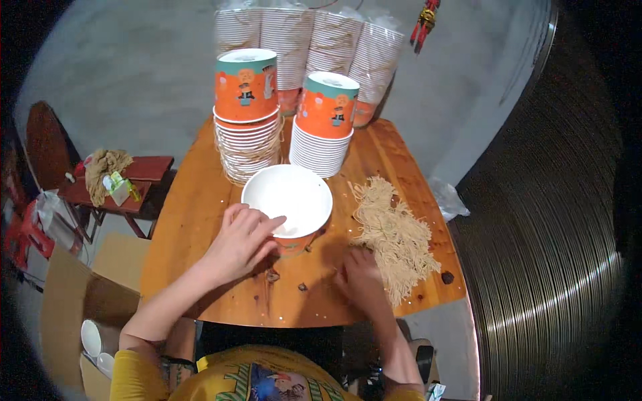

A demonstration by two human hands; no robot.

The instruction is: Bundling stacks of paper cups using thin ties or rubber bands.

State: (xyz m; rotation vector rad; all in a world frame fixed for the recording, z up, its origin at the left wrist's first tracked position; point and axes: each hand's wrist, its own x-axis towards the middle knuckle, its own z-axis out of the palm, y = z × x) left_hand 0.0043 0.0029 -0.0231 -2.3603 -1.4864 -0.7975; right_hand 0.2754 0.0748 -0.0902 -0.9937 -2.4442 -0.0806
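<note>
A white-lined paper bowl (289, 194) with an orange outside stands upright near the middle of the wooden table. My left hand (242, 244) grips its near-left rim, the index finger over the inside and the thumb outside. At the bowl's right lies a loose heap of thin beige strands (394, 234). My right hand (362, 275) is at the heap's near-left edge, in shadow, its fingers curled together. Whatever may be between those fingertips is hidden. Behind the bowl are two upside-down stacks of orange-and-green paper bowls, a left stack (246, 93) with beige strands around it and a right stack (328, 110).
Taller bagged stacks of bowls (287, 50) stand along the table's back by the grey wall. On the left are a dark red bench (150, 168) with a cloth and a cardboard box (63, 294) holding white bowls. A ribbed metal shutter (548, 267) rises at the right.
</note>
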